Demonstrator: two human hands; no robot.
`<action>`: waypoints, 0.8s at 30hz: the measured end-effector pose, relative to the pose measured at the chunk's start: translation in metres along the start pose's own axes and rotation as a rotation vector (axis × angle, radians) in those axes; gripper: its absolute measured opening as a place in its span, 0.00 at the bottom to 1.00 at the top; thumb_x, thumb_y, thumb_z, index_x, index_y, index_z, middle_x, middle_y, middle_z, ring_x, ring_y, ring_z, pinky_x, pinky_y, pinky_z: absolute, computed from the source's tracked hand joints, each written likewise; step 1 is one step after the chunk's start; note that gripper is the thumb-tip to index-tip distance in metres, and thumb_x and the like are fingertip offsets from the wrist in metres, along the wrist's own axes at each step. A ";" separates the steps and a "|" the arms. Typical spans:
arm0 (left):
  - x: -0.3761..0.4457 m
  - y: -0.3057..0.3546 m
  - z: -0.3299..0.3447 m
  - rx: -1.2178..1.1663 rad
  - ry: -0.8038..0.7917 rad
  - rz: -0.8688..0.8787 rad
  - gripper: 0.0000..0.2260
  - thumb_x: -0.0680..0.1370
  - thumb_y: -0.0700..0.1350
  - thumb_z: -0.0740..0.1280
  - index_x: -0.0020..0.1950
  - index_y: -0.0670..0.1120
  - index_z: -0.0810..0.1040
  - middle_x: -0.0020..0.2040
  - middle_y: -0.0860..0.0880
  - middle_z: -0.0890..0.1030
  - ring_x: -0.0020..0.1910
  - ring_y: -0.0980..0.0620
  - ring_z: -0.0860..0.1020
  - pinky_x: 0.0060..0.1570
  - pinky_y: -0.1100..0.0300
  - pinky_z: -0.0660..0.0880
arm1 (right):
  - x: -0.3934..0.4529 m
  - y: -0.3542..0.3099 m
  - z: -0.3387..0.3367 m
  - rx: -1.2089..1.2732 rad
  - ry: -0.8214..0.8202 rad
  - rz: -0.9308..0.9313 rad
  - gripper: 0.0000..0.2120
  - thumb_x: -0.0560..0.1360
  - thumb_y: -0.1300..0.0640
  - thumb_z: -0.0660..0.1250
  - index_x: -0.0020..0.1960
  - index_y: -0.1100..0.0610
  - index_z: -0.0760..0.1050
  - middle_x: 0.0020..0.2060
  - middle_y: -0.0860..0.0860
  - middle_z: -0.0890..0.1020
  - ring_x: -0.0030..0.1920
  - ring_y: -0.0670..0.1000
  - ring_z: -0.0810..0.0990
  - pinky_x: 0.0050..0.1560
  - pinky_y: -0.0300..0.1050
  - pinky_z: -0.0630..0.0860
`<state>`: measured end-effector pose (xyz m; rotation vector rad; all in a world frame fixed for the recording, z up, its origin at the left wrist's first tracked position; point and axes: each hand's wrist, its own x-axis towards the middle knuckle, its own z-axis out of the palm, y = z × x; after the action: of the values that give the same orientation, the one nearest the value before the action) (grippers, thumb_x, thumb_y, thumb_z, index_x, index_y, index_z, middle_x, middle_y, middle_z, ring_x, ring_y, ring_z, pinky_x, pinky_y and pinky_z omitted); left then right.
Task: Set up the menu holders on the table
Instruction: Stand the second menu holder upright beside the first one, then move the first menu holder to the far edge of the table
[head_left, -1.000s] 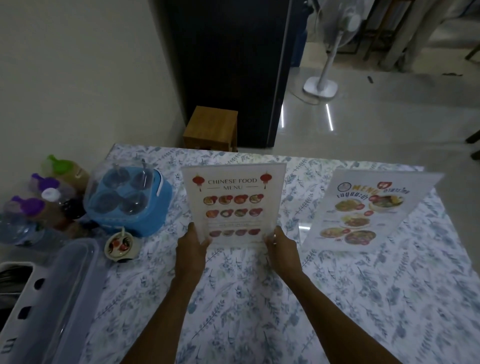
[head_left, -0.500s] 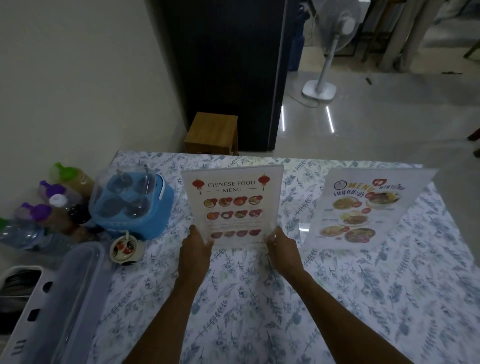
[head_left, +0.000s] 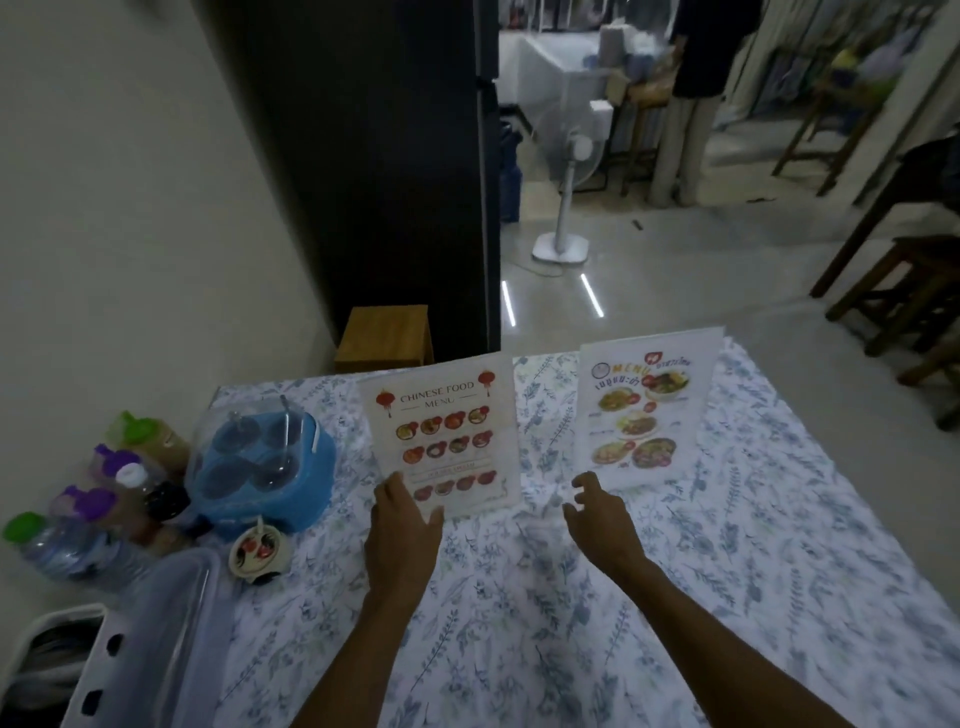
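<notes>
Two clear menu holders stand upright on the flowered surface (head_left: 727, 545). The left hand (head_left: 402, 538) grips the Chinese food menu (head_left: 441, 441) at its lower left corner. The right hand (head_left: 602, 519) hovers open near the Thai menu (head_left: 644, 410).

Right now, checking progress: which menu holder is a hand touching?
The Chinese food menu holder, beside the blue box. The left hand touches its lower corner; the right hand hangs open between both holders.

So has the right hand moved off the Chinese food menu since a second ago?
Yes. The right hand has let go and shifted right, toward the second menu; the Chinese food menu stays standing.
</notes>
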<state>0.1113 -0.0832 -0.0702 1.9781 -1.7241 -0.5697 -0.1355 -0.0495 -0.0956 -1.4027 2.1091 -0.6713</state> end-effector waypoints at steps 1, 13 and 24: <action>-0.004 0.003 -0.004 0.004 -0.007 0.031 0.30 0.76 0.51 0.71 0.72 0.44 0.62 0.65 0.43 0.73 0.58 0.44 0.77 0.49 0.49 0.79 | -0.009 0.000 -0.007 -0.002 0.023 0.004 0.16 0.78 0.56 0.65 0.64 0.57 0.68 0.57 0.60 0.82 0.56 0.58 0.82 0.52 0.50 0.79; -0.059 0.080 0.000 -0.011 -0.098 0.298 0.31 0.76 0.53 0.71 0.73 0.44 0.62 0.66 0.44 0.73 0.61 0.43 0.76 0.50 0.48 0.79 | -0.101 0.028 -0.081 0.006 0.256 0.073 0.16 0.78 0.52 0.66 0.63 0.52 0.68 0.58 0.55 0.82 0.52 0.53 0.83 0.49 0.52 0.81; -0.052 0.133 0.039 -0.058 -0.175 0.377 0.32 0.75 0.56 0.69 0.74 0.46 0.61 0.69 0.46 0.71 0.63 0.45 0.75 0.54 0.50 0.78 | -0.090 0.078 -0.132 -0.028 0.371 0.150 0.15 0.77 0.51 0.66 0.62 0.51 0.68 0.55 0.53 0.83 0.52 0.52 0.82 0.45 0.47 0.79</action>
<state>-0.0249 -0.0491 -0.0234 1.5445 -2.0945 -0.6613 -0.2455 0.0767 -0.0354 -1.1881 2.4873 -0.8993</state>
